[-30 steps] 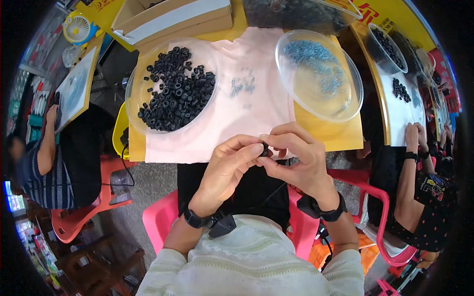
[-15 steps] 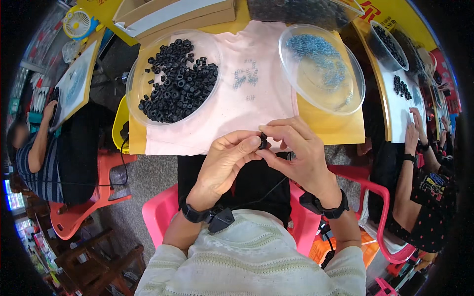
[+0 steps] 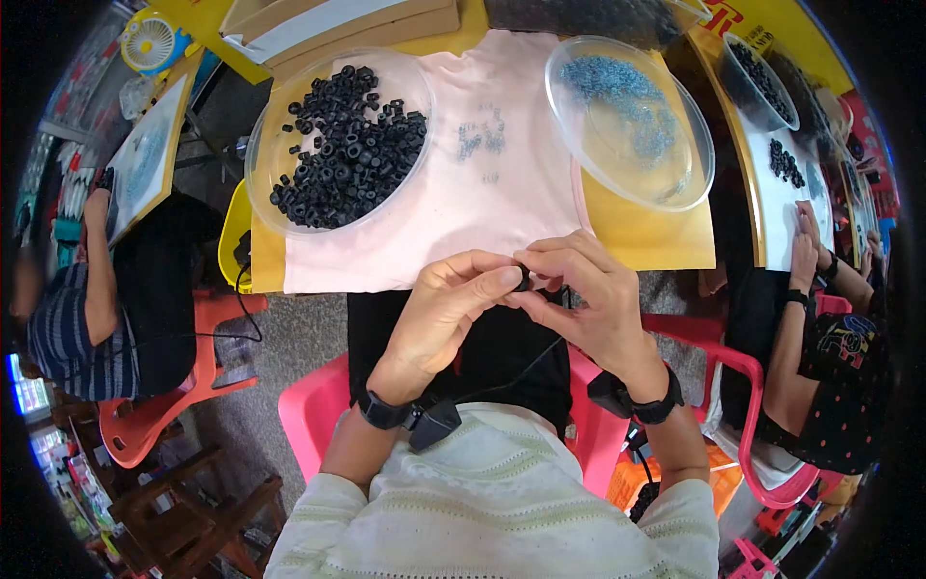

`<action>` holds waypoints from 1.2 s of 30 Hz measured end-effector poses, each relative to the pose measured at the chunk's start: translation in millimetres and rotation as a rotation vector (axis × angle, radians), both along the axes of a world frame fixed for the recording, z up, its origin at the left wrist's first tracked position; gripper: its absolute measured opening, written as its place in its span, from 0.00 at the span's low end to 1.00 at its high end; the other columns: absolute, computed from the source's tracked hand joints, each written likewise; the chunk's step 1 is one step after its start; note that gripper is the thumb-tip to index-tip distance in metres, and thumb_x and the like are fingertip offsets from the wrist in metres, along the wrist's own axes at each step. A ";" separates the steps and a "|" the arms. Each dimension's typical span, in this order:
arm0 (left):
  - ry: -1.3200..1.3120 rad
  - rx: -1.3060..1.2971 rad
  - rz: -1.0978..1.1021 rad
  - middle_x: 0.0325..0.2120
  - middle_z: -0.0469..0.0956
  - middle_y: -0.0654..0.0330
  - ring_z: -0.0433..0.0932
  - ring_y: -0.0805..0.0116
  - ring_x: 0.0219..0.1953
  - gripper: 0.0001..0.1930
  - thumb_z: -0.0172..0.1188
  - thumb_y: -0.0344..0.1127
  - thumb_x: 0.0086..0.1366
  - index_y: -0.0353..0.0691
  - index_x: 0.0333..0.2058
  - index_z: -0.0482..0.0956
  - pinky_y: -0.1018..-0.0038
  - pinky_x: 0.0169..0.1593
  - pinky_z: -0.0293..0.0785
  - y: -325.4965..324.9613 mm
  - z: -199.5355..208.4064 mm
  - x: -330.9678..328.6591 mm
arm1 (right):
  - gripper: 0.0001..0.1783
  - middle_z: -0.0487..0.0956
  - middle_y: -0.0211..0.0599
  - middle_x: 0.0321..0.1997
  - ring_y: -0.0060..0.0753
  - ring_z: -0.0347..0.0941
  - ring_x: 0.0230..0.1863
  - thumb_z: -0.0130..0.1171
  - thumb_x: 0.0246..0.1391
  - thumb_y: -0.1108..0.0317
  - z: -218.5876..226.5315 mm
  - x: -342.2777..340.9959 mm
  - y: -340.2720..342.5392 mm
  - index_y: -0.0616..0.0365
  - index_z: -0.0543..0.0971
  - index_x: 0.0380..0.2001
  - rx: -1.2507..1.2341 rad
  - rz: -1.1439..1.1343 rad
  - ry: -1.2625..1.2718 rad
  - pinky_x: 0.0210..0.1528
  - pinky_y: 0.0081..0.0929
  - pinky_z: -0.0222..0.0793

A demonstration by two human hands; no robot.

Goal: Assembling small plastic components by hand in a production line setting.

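Note:
Between my two hands, just off the near edge of the table, is a small round black part (image 3: pixel 522 279). My left hand (image 3: pixel 446 307) pinches it between thumb and fingers. The fingertips of my right hand (image 3: pixel 590 301) close on its other side; whether they also hold a tiny piece is hidden. Beyond my left hand, a clear round tray (image 3: pixel 258 198) carries a heap of short black ring-like parts (image 3: pixel 362 145). Beyond my right hand, another clear tray (image 3: pixel 690 188) holds many tiny bluish metallic pieces (image 3: pixel 617 92).
A pink cloth (image 3: pixel 463 222) covers the middle of the yellow table (image 3: pixel 656 246). A cardboard box (image 3: pixel 338 29) and a clear bin (image 3: pixel 588 19) stand at the back. People sit at boards on both sides. My pink chair (image 3: pixel 313 410) is beneath me.
The black part has turned slightly between my fingertips and shifted a little to the right. Both hands keep their pinch. The view has tilted slightly.

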State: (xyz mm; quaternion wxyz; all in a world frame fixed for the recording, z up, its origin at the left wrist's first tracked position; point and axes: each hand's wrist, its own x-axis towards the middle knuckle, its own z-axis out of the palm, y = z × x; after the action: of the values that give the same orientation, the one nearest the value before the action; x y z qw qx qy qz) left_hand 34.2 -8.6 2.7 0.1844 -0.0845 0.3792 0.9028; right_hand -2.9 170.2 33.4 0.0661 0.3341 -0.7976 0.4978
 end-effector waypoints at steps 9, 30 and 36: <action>0.016 0.128 0.044 0.35 0.81 0.55 0.80 0.68 0.40 0.04 0.58 0.25 0.63 0.34 0.36 0.79 0.71 0.48 0.75 0.6 6.0 -1.0 | 0.24 0.78 0.39 0.40 0.37 0.74 0.37 0.71 0.38 0.76 12.2 0.9 -1.8 0.59 0.77 0.43 0.048 0.046 0.002 0.35 0.28 0.73; 0.065 -0.108 -0.034 0.34 0.79 0.62 0.78 0.75 0.37 0.10 0.59 0.34 0.67 0.33 0.41 0.78 0.76 0.46 0.76 4.7 26.8 7.5 | 0.33 0.78 0.36 0.38 0.39 0.72 0.39 0.68 0.40 0.60 28.8 -9.9 -2.3 0.61 0.73 0.51 0.517 0.041 0.254 0.37 0.33 0.71; 0.107 -0.130 -0.069 0.31 0.78 0.62 0.78 0.75 0.34 0.10 0.57 0.37 0.69 0.34 0.37 0.78 0.77 0.43 0.75 2.7 28.2 9.3 | 0.20 0.75 0.38 0.30 0.39 0.70 0.35 0.65 0.40 0.63 11.5 -7.0 -4.9 0.62 0.74 0.37 0.554 0.086 0.324 0.33 0.31 0.71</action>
State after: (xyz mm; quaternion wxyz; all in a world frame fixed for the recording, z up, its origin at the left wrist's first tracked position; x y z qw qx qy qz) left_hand 43.5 -5.9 30.9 0.1890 -0.0349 0.4489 0.8727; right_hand -9.8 165.3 44.9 0.0776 0.4476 -0.8671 0.2044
